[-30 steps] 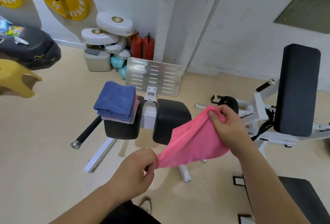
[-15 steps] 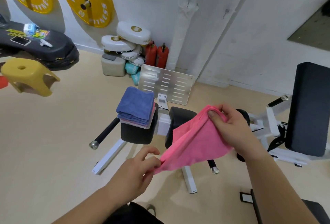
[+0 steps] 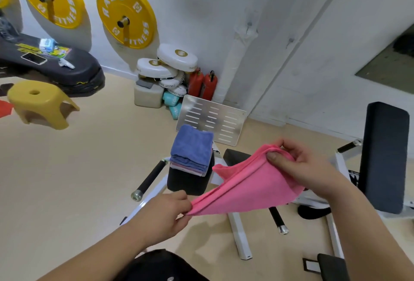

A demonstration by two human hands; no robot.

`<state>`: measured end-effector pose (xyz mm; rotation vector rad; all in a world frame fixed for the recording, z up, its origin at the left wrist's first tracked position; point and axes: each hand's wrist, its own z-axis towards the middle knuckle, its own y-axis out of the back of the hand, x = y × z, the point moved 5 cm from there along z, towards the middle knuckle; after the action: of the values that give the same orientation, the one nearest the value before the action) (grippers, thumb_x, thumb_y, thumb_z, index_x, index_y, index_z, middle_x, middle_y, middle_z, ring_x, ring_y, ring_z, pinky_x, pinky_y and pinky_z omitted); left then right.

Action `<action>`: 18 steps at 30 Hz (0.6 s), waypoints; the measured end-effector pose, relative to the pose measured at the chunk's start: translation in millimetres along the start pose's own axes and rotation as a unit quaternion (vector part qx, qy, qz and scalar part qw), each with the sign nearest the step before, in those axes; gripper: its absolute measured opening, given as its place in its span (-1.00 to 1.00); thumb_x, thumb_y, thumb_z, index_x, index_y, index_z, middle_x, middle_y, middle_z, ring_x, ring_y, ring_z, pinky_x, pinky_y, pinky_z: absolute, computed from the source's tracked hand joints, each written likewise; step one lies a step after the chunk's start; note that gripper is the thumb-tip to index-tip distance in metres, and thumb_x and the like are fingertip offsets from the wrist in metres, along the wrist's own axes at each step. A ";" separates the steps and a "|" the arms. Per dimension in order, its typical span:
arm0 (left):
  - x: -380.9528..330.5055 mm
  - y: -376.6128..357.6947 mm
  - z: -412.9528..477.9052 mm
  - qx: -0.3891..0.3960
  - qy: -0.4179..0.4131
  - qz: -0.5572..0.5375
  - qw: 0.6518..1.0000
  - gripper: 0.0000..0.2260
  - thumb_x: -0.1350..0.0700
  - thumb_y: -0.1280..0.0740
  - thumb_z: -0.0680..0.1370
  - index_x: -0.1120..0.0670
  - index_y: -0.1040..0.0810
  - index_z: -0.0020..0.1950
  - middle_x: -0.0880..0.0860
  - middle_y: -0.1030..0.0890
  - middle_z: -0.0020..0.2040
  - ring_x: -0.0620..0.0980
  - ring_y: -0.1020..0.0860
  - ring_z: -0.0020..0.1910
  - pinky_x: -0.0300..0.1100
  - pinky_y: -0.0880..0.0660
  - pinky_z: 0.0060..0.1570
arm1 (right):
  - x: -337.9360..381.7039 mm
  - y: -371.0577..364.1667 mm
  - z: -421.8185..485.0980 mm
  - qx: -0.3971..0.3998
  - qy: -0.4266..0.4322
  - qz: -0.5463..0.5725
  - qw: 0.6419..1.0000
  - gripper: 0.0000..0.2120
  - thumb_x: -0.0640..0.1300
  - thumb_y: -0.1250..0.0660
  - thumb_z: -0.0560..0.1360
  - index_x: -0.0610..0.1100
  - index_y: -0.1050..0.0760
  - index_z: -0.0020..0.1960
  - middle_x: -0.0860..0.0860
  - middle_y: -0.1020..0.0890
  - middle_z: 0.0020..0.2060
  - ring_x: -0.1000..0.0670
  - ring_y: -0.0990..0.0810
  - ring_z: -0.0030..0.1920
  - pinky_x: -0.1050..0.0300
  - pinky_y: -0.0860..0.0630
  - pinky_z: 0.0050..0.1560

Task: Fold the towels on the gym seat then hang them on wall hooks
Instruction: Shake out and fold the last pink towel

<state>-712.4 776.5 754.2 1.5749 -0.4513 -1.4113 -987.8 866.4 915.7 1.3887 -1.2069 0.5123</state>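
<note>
1. Head view, the hold: the pink towel (image 3: 246,191) hangs in the air just right of the black seat pad (image 3: 188,182) and nearer the camera. It is doubled over, with two edges running together along its upper side.
2. The left hand (image 3: 163,215) pinches the low near corner between thumb and curled fingertips. The right hand (image 3: 298,166) pinches the raised far corner, thumb on top and fingers curled behind the cloth. The towel is probably held stretched between the two corners so that its edges line up before the next fold.
3. A stack of folded towels (image 3: 191,150), blue on top with paler ones beneath, lies on the seat pad. It looks like finished work parked there until hanging time.
4. Two small wall hooks (image 3: 248,26) sit on the white wall beyond and well above the pad, and both are bare. By that, the hanging has not yet begun.
5. Surface and room: a smooth beige floor (image 3: 78,168) spreads under the pad.
6. A slotted metal plate (image 3: 210,119) leans just behind the pad, with red fire extinguishers (image 3: 202,84) farther back against the wall.
7. Yellow weight plates (image 3: 126,14) hang on wall pegs up and left of the pad, and a yellow stool (image 3: 40,101) stands well to its left.
8. A tall black backrest (image 3: 384,157) stands well to the pad's right.
</note>
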 end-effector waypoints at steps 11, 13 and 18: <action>-72.5 -13.6 4.0 0.065 -0.292 0.136 0.945 -0.87 0.18 -0.28 0.59 -0.04 -0.54 0.06 -0.07 -0.52 -0.04 -0.02 -0.46 -0.14 -0.11 -0.49 -0.28 | -10.5 3.0 28.3 -0.105 -0.063 -0.154 0.980 -0.90 -0.02 -0.33 0.64 -0.01 -0.58 0.02 0.07 -0.65 -0.09 0.18 -0.54 -0.10 0.26 -0.36 -0.16; -65.3 -6.1 14.8 0.048 -0.249 0.097 0.962 -0.82 0.18 -0.35 0.52 -0.08 -0.54 0.04 -0.08 -0.55 -0.10 -0.01 -0.51 -0.20 -0.14 -0.49 -0.31 | -15.7 9.5 27.8 -0.116 -0.066 -0.146 0.980 -0.90 -0.01 -0.33 0.63 0.01 -0.58 -0.02 0.04 -0.66 -0.09 0.10 -0.56 -0.08 0.20 -0.38 -0.14; -52.6 27.7 20.3 0.004 -0.133 0.006 0.991 -0.82 0.06 -0.39 0.42 -0.12 -0.41 -0.12 -0.15 -0.49 -0.15 -0.14 -0.42 -0.34 -0.31 -0.25 -0.42 | -21.2 30.7 16.4 -0.114 -0.062 -0.129 0.983 -0.91 -0.03 -0.36 0.62 -0.01 -0.59 -0.04 0.01 -0.68 -0.10 0.00 -0.60 -0.04 0.11 -0.43 -0.06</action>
<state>-736.7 795.9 808.9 1.3929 -0.6239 -1.6186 -1027.8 865.1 907.8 1.3681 -1.1241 0.1035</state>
